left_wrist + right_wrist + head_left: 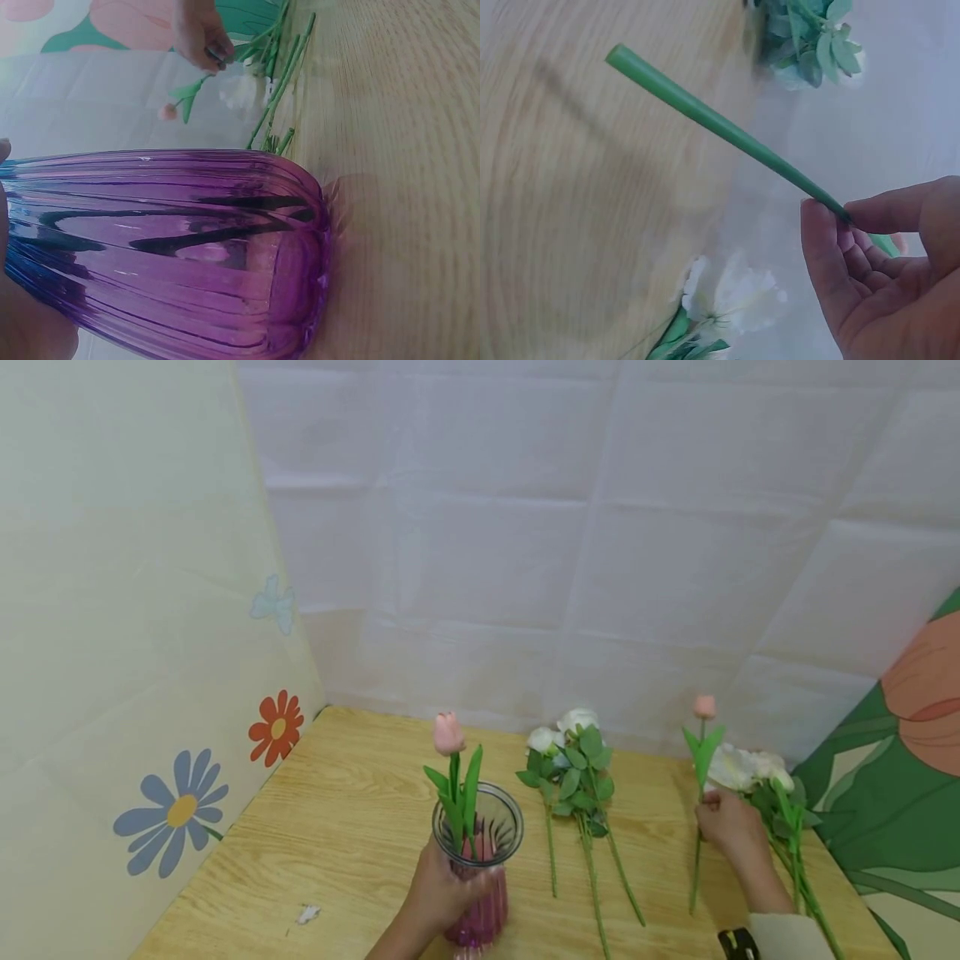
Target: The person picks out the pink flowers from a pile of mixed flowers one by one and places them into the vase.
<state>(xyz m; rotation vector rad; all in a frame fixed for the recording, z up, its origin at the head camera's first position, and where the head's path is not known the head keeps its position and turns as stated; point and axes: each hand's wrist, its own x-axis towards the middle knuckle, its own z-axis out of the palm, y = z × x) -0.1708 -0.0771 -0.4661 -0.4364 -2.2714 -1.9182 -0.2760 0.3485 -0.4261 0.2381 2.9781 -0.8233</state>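
My left hand [438,893] grips a ribbed glass vase [480,914], purple toward the base, with the thumb across its front. One pink tulip [449,734] with green leaves stands in the vase, leaning on the left of the rim. In the left wrist view the vase [187,232] has its base right at the wooden tabletop. Off to the right, my right hand [733,828] pinches a second pink tulip [703,752] by its green stem, blossom up. The right wrist view shows that stem [712,124] between thumb and fingertips, its cut end lifted over the table.
White roses [546,741] with leafy green stems lie between the vase and my right hand. More white flowers [738,768] lie beyond the right hand, by the right wall. A small white scrap [307,913] is at the front left of the table [360,810]. Cloth walls surround it.
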